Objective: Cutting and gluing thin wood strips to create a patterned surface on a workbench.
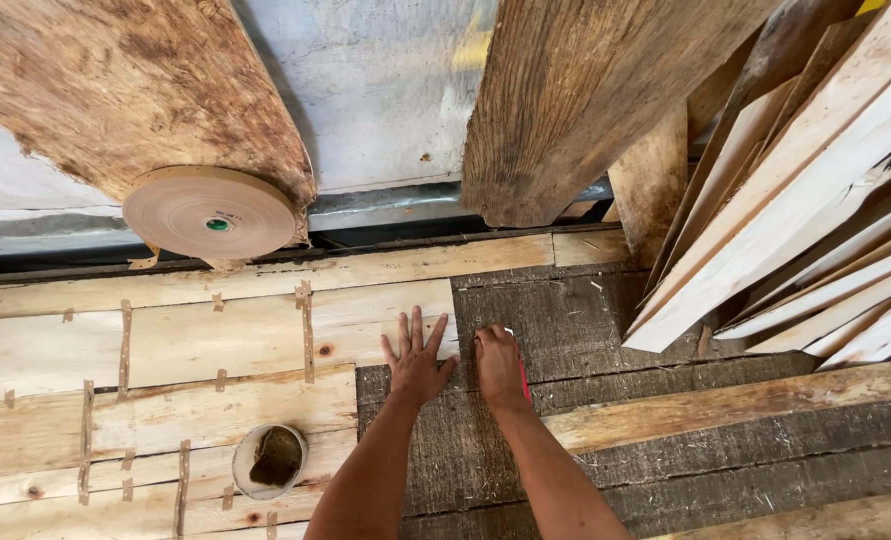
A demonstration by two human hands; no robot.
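2 bare forearms enter from 6 o'clock, angled up toward frame centre. Left hand [417, 362]: flat, palm down, fingers spread and pointing to 12 o'clock, pressing the right-hand edge of the pale veneer sheet [215, 340] where it meets the dark rough board [565, 325]. Right hand [499, 362]: just beside it at 3 o'clock, curled knuckles-up into a loose fist around a small red-handled tool [523, 385], possibly a knife; blade not clear.

Veneer pieces joined with short brown tape strips [307, 325]. Tape roll [210, 212] at 10 o'clock of the hands. Small round pot [271, 461] at 8 o'clock. Leaning veneer strips [815, 220] at 2 o'clock.
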